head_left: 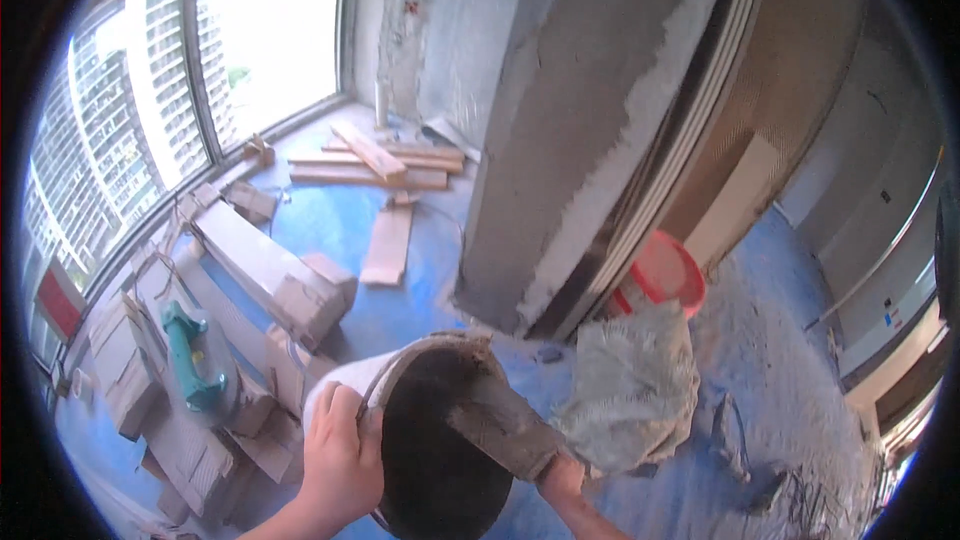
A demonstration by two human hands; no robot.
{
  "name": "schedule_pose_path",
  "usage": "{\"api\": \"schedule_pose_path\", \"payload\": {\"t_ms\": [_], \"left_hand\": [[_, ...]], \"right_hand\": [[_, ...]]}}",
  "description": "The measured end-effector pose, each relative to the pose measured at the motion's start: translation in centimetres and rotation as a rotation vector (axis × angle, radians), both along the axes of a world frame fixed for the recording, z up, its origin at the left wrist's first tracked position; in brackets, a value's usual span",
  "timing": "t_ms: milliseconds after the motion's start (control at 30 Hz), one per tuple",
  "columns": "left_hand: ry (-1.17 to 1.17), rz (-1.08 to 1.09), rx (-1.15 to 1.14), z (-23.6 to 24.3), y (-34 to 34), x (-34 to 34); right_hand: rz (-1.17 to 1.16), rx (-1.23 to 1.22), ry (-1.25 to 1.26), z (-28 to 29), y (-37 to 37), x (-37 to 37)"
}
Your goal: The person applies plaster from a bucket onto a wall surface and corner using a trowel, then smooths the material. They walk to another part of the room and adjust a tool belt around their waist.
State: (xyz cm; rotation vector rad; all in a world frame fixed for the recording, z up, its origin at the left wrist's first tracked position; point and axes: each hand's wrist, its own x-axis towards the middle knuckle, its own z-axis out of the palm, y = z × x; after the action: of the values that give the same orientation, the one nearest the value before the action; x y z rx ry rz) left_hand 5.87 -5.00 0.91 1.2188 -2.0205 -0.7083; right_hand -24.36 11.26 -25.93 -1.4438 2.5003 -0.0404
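Observation:
A white bucket (345, 376) with a dark inside is tipped toward me at the bottom middle. Its rim is crusted with grey material. My left hand (342, 455) is closed over the left side of the rim, thumb toward the mouth. At the right side of the mouth, my right hand (563, 478) grips a flat, grey-smeared plastering trowel (508, 426). The blade reaches into the bucket opening; most of my right fingers are hidden behind it. What lies at the bucket's bottom is too dark to make out.
Right of the bucket lies a crumpled grey-green sack (640, 390), with a red basin (668, 275) behind. A plastered column (580, 130) stands ahead. Long cardboard boxes (265, 260), a green tool (190, 360) and wooden boards (375, 165) lie to the left on blue floor sheeting.

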Motion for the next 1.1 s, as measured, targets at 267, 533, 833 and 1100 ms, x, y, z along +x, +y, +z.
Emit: {"api": "schedule_pose_path", "payload": {"t_ms": [267,533,833,1100], "left_hand": [[0.129,0.226,0.065,-0.2,0.2,3.8],[0.118,0.274,0.019,-1.2,0.1,5.2],[0.157,0.287,0.073,0.1,0.3,5.9],[0.116,0.273,-0.089,-2.9,-0.4,6.9]], "right_hand": [[0.466,-0.660,-0.366,12.6,-11.6,-0.3],[0.333,-0.736,-0.444,21.7,-26.9,3.4],[0.257,-0.943,-1.401,32.8,-35.5,2.1],[0.174,-1.002,-1.335,38.2,-30.4,0.8]]}}
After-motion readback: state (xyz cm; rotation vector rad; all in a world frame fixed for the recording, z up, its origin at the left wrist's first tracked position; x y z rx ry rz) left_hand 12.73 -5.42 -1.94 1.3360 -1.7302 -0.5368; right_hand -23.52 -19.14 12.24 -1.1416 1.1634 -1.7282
